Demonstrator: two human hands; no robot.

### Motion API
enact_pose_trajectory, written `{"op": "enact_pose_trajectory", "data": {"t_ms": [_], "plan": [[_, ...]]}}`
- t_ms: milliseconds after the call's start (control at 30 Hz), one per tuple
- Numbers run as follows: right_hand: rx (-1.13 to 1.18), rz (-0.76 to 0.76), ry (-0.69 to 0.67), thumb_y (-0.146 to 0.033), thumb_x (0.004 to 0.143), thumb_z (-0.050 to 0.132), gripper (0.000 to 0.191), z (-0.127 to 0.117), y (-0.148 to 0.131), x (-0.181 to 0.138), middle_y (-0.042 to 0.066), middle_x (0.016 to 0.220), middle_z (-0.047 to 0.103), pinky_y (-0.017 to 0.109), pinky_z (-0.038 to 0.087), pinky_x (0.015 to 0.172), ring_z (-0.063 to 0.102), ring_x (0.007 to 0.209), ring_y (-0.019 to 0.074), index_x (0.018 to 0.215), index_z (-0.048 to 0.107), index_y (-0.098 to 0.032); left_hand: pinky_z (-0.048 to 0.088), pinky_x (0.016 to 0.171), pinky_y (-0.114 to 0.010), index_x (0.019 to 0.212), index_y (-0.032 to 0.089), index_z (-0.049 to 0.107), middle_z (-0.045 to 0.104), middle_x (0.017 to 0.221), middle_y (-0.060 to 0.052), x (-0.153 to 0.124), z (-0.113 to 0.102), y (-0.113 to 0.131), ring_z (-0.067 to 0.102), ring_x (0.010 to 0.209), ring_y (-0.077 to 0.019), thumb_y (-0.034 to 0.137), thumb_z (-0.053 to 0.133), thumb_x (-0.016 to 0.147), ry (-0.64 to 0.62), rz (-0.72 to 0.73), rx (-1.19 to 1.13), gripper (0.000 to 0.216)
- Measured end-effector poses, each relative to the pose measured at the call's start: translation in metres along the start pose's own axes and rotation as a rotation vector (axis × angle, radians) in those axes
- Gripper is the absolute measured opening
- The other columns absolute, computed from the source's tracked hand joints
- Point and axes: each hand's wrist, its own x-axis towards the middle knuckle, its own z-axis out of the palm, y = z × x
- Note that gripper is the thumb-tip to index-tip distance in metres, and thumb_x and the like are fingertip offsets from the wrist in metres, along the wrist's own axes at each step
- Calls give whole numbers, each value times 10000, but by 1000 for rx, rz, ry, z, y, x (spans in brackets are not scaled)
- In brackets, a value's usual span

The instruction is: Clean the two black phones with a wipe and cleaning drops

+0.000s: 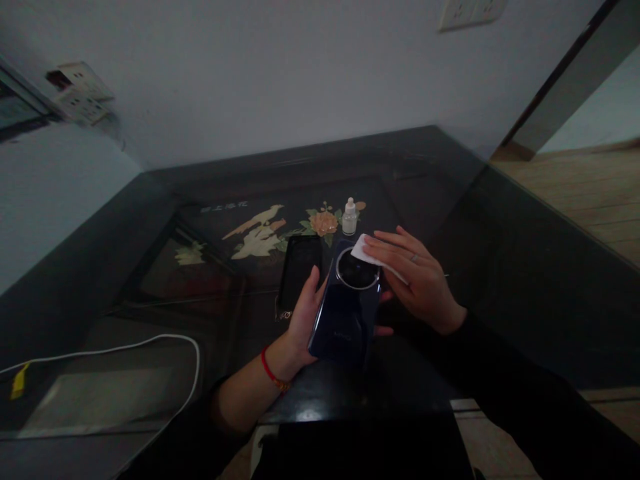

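A dark blue smartphone (345,320) lies back side up in my left hand (303,317), whose fingers wrap under it and show at its right edge. At the top of the phone is a large round camera ring (358,268). My right hand (417,273) presses a small white cloth or wipe (367,251) against the upper right of that ring, with the fingers stretched over it. Just behind the phone stands a small clear dropper bottle (349,219) with a white top. A black phone case (299,263) lies left of the phone, partly hidden by my left thumb.
The dark glossy table (410,173) has a bird-and-flower picture (260,233) on its top. A white cable (150,341) with a yellow tag (19,381) curves over the left front. Behind rises a pale wall (280,73) with sockets (83,90).
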Motion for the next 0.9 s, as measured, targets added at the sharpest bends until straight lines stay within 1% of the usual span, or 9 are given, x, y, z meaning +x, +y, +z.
{"op": "enact_pose_trajectory", "data": {"t_ms": [167,267,400,500,633,700,800,867,900], "plan": [[128,-80,-81,-98,909,442,370,-1,-1,1,83,1300,616,501,337,1116,531,1253,193,1233,581,-207,311,974,-694,1250,275,578,670,1168,-80,1,-4,-9,604,1102,-343,597,288,928,-33,-100,11,540],[150,-68,-90,-101,911,445,374,-2,0,1,78,1294,621,506,336,1115,538,1246,194,1240,580,-217,320,967,-692,1308,285,528,662,1183,-90,0,-3,-7,592,1123,-356,611,294,920,-10,-82,11,558],[138,3,-27,-83,906,437,407,-3,0,1,77,1288,624,508,361,1099,561,1221,191,1265,561,-228,322,980,-683,1399,253,429,627,1247,-125,0,2,1,528,1211,-359,634,283,911,29,18,-21,636],[110,-37,-10,-64,879,455,414,-4,-1,0,81,1263,641,518,369,1092,570,1212,200,1240,577,-225,334,1000,-649,1395,205,436,648,1205,-132,1,5,7,567,1159,-326,643,264,909,86,90,-46,676],[99,-167,-40,-60,849,494,398,-2,-7,-1,100,1214,668,513,372,1094,596,1175,201,1214,588,-189,370,1012,-553,1373,164,460,687,1111,-111,4,4,10,624,1048,-272,625,253,920,185,149,-58,679],[110,-245,-76,-87,854,509,373,0,-12,-1,106,1208,671,510,374,1095,586,1188,205,1210,587,-171,394,1004,-481,1367,135,467,682,1123,-120,5,2,11,631,1033,-260,606,267,926,232,155,-33,676],[136,-350,-148,-130,877,497,344,3,-17,-2,101,1227,662,505,362,1107,563,1219,203,1207,585,-164,433,962,-394,1326,90,504,693,1082,-128,6,-3,11,662,917,-223,579,300,929,337,133,9,662],[145,-356,-166,-130,882,485,346,3,-14,-1,87,1223,666,507,354,1114,569,1212,195,1210,584,-181,438,954,-388,1305,97,523,705,1040,-117,6,-4,10,670,875,-213,569,302,933,371,128,17,640],[140,-323,-151,-115,878,482,354,3,-12,-1,84,1211,673,510,357,1112,579,1199,192,1209,585,-186,431,965,-402,1304,108,524,707,1039,-113,5,-4,10,671,895,-220,569,298,934,358,131,15,633]]}}
